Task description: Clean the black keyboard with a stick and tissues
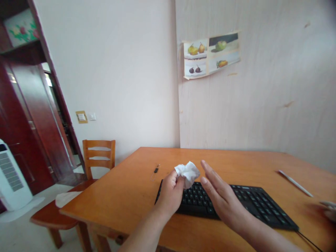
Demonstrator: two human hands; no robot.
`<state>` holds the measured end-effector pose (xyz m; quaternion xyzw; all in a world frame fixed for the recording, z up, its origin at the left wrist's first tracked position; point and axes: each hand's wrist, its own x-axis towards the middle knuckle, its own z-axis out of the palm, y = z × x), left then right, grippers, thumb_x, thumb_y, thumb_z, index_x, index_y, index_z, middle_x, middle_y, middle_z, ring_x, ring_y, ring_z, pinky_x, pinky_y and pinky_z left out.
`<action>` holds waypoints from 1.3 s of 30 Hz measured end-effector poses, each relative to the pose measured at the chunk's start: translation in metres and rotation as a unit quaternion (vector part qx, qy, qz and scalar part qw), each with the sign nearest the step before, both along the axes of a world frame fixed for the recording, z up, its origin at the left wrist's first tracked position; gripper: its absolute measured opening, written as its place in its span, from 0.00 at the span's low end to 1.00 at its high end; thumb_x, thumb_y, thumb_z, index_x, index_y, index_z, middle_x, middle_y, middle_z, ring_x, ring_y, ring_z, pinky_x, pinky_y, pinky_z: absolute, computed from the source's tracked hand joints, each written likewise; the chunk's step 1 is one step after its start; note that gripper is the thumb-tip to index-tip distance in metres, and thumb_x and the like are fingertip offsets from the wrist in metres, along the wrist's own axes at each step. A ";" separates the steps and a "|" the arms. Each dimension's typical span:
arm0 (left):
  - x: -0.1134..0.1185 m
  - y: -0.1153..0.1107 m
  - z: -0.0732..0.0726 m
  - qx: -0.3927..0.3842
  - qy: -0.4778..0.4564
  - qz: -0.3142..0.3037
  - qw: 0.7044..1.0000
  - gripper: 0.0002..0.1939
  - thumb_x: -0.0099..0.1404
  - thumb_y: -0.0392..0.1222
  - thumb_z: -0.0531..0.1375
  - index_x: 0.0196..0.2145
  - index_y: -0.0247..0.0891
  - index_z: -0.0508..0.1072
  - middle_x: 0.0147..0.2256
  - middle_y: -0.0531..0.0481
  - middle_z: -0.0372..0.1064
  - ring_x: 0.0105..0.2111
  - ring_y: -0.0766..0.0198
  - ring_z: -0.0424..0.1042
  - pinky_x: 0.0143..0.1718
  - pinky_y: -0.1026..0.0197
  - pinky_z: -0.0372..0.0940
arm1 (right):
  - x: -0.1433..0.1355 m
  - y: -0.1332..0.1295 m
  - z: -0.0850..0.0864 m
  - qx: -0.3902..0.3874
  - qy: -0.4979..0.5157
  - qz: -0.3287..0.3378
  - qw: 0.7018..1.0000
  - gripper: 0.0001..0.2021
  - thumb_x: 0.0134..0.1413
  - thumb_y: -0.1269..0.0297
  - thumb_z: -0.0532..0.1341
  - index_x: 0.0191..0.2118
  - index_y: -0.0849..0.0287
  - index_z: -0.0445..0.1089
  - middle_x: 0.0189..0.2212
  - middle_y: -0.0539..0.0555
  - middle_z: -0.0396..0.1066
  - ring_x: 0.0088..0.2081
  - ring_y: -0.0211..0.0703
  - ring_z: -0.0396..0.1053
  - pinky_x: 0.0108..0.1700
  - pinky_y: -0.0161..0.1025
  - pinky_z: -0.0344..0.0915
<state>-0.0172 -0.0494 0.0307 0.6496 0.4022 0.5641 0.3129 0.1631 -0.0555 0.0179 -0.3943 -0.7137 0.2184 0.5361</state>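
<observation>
A crumpled white tissue [189, 174] is pinched in my left hand [171, 190], between the thumb and the curled fingers. My right hand [223, 196] is just to the right of the tissue, fingers stretched out and thumb apart, holding nothing. Both hands are over a black keyboard [258, 204] that lies on the wooden table. The hands hide part of its keys. Its cable runs off toward the lower right corner of the view.
On the wooden table [110, 196], a small black item with a thin loop [156, 170] lies behind the keyboard's left end. A white pen-like stick [295, 183] lies at the right. Blurred, a pale object [329, 206] sits at the right edge. A wooden chair [98, 159] stands left.
</observation>
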 end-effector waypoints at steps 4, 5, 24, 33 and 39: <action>0.024 -0.024 -0.003 0.021 0.061 -0.059 0.996 0.15 0.72 0.47 0.52 0.45 0.38 0.75 0.39 0.46 0.77 0.36 0.61 0.73 0.40 0.60 0.67 | -0.025 -0.004 -0.007 -0.043 0.071 0.013 0.996 0.31 0.64 0.46 0.56 0.67 0.54 0.59 0.68 0.57 0.54 0.69 0.52 0.50 0.69 0.56 0.46; 0.025 -0.029 -0.003 0.028 0.079 -0.072 0.994 0.15 0.72 0.46 0.53 0.45 0.38 0.75 0.39 0.46 0.77 0.36 0.61 0.73 0.41 0.60 0.67 | -0.028 -0.003 -0.009 -0.049 0.090 0.002 0.995 0.30 0.63 0.46 0.56 0.66 0.55 0.62 0.67 0.58 0.58 0.67 0.53 0.54 0.68 0.56 0.48; -0.092 0.042 -0.051 -0.084 0.100 0.041 0.991 0.29 0.67 0.64 0.51 0.50 0.41 0.77 0.56 0.44 0.72 0.61 0.50 0.64 0.64 0.52 0.55 | 0.005 0.037 -0.040 -0.044 -0.409 -0.082 0.908 0.31 0.69 0.48 0.45 0.66 0.66 0.61 0.66 0.67 0.57 0.70 0.60 0.44 0.68 0.61 0.46; -0.097 0.047 -0.060 -0.144 0.051 0.007 0.988 0.39 0.66 0.70 0.44 0.56 0.39 0.74 0.59 0.39 0.68 0.63 0.50 0.62 0.66 0.50 0.49 | -0.067 0.024 -0.026 -0.037 -0.452 0.009 0.891 0.33 0.70 0.50 0.42 0.68 0.70 0.55 0.69 0.68 0.49 0.71 0.59 0.39 0.69 0.57 0.44; -0.098 0.047 -0.061 -0.153 0.005 0.003 0.988 0.43 0.67 0.71 0.41 0.61 0.36 0.68 0.62 0.38 0.64 0.64 0.52 0.60 0.67 0.52 0.48 | -0.112 0.025 -0.016 -0.022 -0.462 0.077 0.883 0.31 0.70 0.55 0.42 0.69 0.72 0.52 0.70 0.68 0.45 0.71 0.58 0.37 0.69 0.55 0.44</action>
